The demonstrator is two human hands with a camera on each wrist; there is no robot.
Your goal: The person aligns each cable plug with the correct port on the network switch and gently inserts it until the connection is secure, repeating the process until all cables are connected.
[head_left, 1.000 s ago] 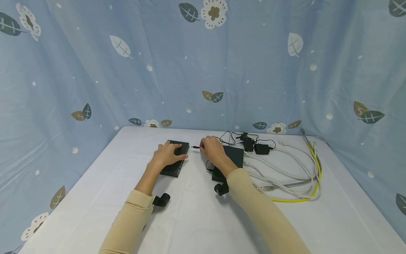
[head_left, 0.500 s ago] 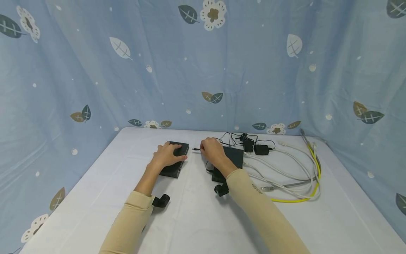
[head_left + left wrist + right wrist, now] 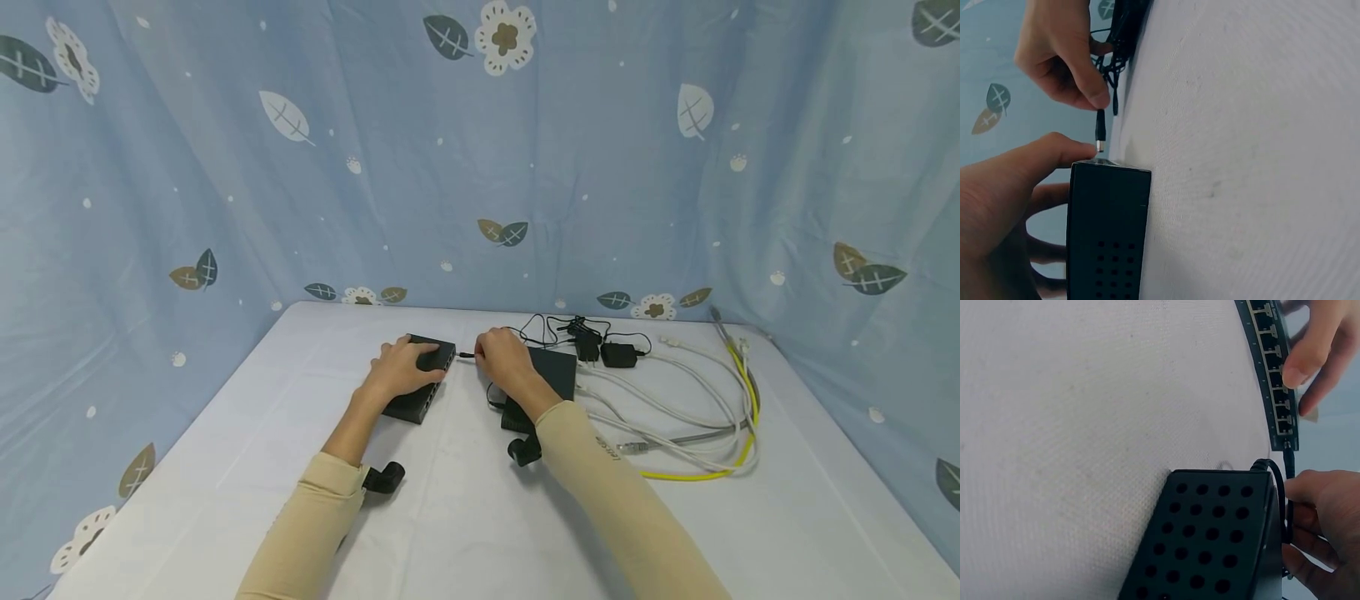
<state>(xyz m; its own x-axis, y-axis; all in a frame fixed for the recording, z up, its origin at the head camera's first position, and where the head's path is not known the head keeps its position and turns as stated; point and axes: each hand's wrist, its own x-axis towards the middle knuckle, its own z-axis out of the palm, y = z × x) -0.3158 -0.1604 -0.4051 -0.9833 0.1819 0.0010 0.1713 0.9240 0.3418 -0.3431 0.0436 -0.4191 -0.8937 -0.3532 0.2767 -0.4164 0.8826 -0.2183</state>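
Note:
My left hand (image 3: 401,371) holds a black network switch (image 3: 408,408) on the table, thumb at the port edge and fingers over its top. In the right wrist view, a row of ports (image 3: 1275,369) runs along the switch's side. My right hand (image 3: 501,357) pinches a black barrel power plug (image 3: 467,356) to the right of the switch's far corner. In the left wrist view, the metal tip of that plug (image 3: 1100,145) points at the port side, close to the left thumb. A second black switch (image 3: 553,367) lies beneath my right forearm, partly hidden.
Two black power adapters (image 3: 618,354) with bundled thin cords lie at the back. White network cables (image 3: 701,408) coil on the right, some running up to the second switch, along with a yellow cable (image 3: 686,476) and a grey one. A patterned blue curtain (image 3: 480,167) stands behind the table.
My left hand has shifted the switch slightly to the right, narrowing the gap to the plug. My right hand stays nearly in place, still pinching the plug.

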